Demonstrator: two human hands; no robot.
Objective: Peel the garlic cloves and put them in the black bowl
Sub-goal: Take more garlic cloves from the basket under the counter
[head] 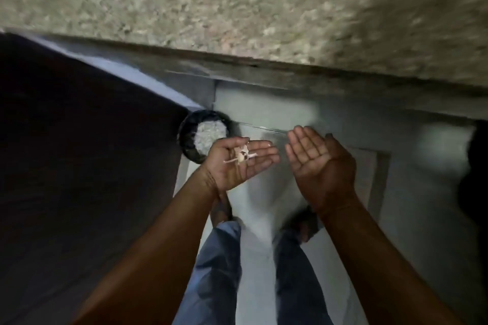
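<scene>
Head view. The person stands and looks down past both forearms.

1. Left hand (243,162): palm up, fingers straight and together, thumb relaxed. It grips nothing. A garlic piece (241,155) lies loose in the hollow of the palm.
2. Right hand (320,163): palm up, fingers straight, nothing on it. It is just beside the left hand and does not touch it.
3. Garlic piece: pale, with papery skin and thin stalk-like slivers sticking out to both sides. Blur prevents telling whether a whole clove remains inside.
4. Black bowl (188,137): beyond the left hand, at the corner of a dark surface (79,166). Whether it stands on that surface or on the pale floor (264,258) cannot be told. It already holds a heap of white peeled cloves (211,134).
5. Also visible: a speckled stone counter (264,8) across the top, and blue jeans (219,272) below the arms.

Handling, as a judgement: the piece is very light and dry, and its skin is brittle and likely to flake. It may slide or blow off a flat palm. Pinch the firm body between thumb and fingertip, not the slivers, then tear the skin from the root end.
</scene>
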